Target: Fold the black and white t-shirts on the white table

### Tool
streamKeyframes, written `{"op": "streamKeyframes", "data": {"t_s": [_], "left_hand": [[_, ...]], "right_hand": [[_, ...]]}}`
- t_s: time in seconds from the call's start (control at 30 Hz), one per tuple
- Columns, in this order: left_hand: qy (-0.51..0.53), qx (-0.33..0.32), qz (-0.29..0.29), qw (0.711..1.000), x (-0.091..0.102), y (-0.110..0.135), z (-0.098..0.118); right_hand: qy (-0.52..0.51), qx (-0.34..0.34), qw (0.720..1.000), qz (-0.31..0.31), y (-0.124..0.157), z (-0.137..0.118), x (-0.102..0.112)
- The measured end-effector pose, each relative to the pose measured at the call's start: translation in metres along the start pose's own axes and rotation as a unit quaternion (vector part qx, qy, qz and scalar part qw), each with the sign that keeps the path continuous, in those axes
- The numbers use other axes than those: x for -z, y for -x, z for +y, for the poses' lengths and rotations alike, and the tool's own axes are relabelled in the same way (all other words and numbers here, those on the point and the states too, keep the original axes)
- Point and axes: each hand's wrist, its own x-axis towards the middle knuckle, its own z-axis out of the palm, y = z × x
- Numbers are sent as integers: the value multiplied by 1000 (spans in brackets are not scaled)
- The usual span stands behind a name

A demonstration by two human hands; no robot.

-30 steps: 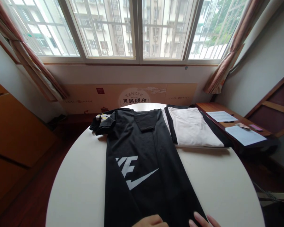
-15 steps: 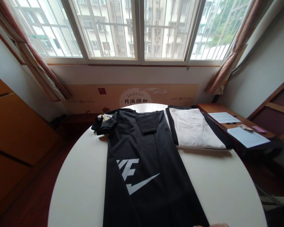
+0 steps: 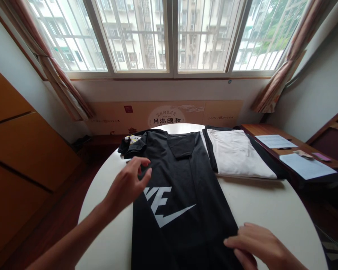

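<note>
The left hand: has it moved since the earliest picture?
Yes: against the table, the left hand moved forward and left, near the sleeve of the black shirt.

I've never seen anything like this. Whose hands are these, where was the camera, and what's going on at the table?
These are not machine parts but a person's own bare hands. Every picture comes from one camera worn on that person's head, looking forward and down. On the round white table lies a black T-shirt with pale lettering. Beside it, to the right, a folded white garment rests on dark cloth. The left hand, fingers apart, appears to hold nothing. The right hand is at the shirt's right edge; whether it grips the fabric is unclear.
</note>
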Motion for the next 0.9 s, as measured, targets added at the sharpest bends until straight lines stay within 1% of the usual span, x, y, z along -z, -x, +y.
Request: {"op": "streamKeyframes", "data": {"t_s": [0.03,0.07,0.1,0.17,0.23,0.3,0.37,0.4,0.47,0.5,0.57,0.63,0.7,0.73,0.8,0.83,0.9], "left_hand": [[-61,36,6,997,-7,-22,-17],[-133,73,3,988,-16,-43,-33],[-202,113,4,973,-26,-60,-47],[-286,162,-24,944,-44,-88,-67],[-307,191,-64,930,-53,-109,-75],[-299,209,-86,927,-51,-125,-73],[-287,210,-75,931,-40,-141,-61],[-282,198,-62,937,-34,-151,-52],[-265,153,-47,951,-22,-172,-29],[-241,130,-48,961,-18,-185,-16],[-162,101,-63,980,-19,-211,13],[-75,99,-83,989,-30,-236,41],[-21,101,-108,989,-49,-255,64],[-6,99,-123,987,-60,-260,74],[26,91,-150,984,-80,-259,89],[37,86,-157,983,-86,-252,95],[39,63,-158,985,-89,-226,104]], "right_hand": [[1,-26,1000,3,-10,-1,3],[-1,-55,998,6,-20,0,4],[-8,-84,996,3,-30,2,5],[-38,-127,991,-4,-46,11,4],[-78,-156,985,-4,-56,27,-1],[-109,-186,976,19,-61,43,-7],[-129,-211,968,37,-61,55,-14],[-135,-222,965,36,-60,59,-17],[-144,-232,962,21,-58,63,-22],[-146,-234,961,12,-56,63,-23],[-145,-236,961,2,-56,62,-25],[-141,-240,961,0,-55,61,-25],[-136,-247,959,7,-54,62,-23],[-135,-252,958,10,-53,64,-21],[-132,-259,957,17,-50,67,-18],[-130,-262,956,18,-49,69,-17],[-125,-267,955,18,-47,72,-15]]}}
